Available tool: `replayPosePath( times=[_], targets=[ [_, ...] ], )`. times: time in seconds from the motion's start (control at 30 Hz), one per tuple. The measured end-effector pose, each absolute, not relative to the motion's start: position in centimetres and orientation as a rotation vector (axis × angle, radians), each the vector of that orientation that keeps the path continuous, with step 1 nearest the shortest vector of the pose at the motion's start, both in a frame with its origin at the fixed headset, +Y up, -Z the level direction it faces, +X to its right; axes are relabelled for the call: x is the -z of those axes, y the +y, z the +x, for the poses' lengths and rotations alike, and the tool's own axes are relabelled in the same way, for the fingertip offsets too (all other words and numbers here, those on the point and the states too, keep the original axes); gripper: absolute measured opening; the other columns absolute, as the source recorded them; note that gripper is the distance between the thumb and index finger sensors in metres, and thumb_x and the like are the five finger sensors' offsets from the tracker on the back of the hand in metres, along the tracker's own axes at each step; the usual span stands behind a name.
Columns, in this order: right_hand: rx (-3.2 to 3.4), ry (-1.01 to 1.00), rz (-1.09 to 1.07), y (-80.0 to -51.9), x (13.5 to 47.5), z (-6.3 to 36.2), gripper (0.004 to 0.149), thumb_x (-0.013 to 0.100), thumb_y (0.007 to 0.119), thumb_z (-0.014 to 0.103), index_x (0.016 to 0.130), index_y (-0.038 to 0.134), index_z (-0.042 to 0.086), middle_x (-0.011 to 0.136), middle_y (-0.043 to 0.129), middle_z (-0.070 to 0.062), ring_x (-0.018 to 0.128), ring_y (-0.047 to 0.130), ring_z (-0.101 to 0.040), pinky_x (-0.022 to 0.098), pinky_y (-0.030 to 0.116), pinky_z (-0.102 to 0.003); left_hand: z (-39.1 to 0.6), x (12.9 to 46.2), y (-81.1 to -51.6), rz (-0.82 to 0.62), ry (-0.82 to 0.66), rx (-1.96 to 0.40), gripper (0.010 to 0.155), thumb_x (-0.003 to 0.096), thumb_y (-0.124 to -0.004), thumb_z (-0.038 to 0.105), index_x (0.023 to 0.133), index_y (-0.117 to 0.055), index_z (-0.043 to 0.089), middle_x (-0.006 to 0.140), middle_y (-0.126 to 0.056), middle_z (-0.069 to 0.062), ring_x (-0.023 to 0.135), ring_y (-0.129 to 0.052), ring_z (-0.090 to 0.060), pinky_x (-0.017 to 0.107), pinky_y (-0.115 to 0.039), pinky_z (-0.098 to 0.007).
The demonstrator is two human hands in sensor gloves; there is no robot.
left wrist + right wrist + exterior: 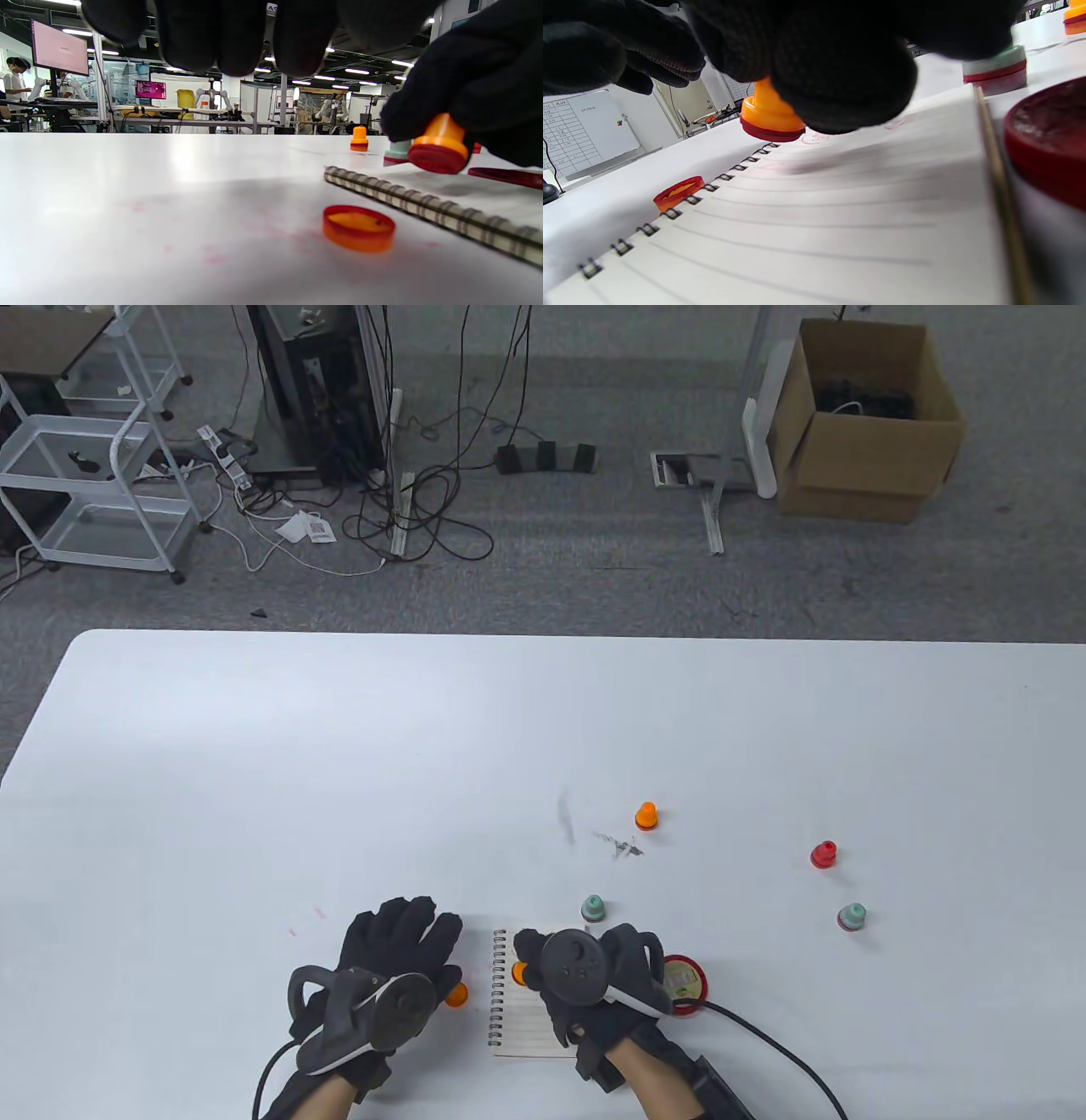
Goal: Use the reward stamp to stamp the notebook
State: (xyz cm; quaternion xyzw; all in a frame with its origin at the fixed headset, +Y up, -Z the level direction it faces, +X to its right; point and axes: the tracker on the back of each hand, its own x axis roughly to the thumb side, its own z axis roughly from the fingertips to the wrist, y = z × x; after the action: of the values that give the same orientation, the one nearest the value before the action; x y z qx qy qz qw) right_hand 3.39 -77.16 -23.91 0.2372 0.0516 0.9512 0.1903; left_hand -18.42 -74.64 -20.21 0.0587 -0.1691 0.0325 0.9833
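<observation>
Two gloved hands work at the near edge of the white table (254, 746). The right hand (594, 976) pinches an orange reward stamp (770, 116) by its handle, fingers curled round it, and holds it tilted just above the top left corner of the spiral notebook (522, 1027) — its red face hangs clear of the lined page, close to the wire binding. Faint pink marks show on the paper just beside the stamp in the right wrist view. The left hand (386, 976) lies flat on the table to the left of the notebook, fingers straight and holding nothing. Between that hand and the binding sits the stamp's orange cap (358, 228), open side up, apart from the notebook's edge. A round red ink pad (685, 980) lies touching or just beside the notebook's right edge, partly under the right wrist. Four more stamps stand farther out on the table: a teal one (593, 908) just beyond the right hand, an orange one (646, 815) near some grey scuff marks (618, 844), a red one (824, 854) and another teal one (852, 916) well off to the right.
</observation>
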Motion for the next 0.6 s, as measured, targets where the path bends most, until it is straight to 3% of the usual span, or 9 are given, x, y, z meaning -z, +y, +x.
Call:
replayPosePath(
  times=[0.6],
  targets=[
    [-2.783,0.184,0.713,-77.7,23.9,1.8,0.05,0.039,0.083,0.025,0.086,0.081,0.008,0.066,0.098,-0.017,0.02,0.098,-0.016,0.013,0.083,-0.025,-18.3,20.2,-74.7,0.103,-0.344,-0.056,0.062,0.047,-0.071,0.056,0.105,-0.075,0.034,0.114,-0.071,-0.005,0.105,-0.074,-0.037,0.078,-0.064,-0.061]
  ],
)
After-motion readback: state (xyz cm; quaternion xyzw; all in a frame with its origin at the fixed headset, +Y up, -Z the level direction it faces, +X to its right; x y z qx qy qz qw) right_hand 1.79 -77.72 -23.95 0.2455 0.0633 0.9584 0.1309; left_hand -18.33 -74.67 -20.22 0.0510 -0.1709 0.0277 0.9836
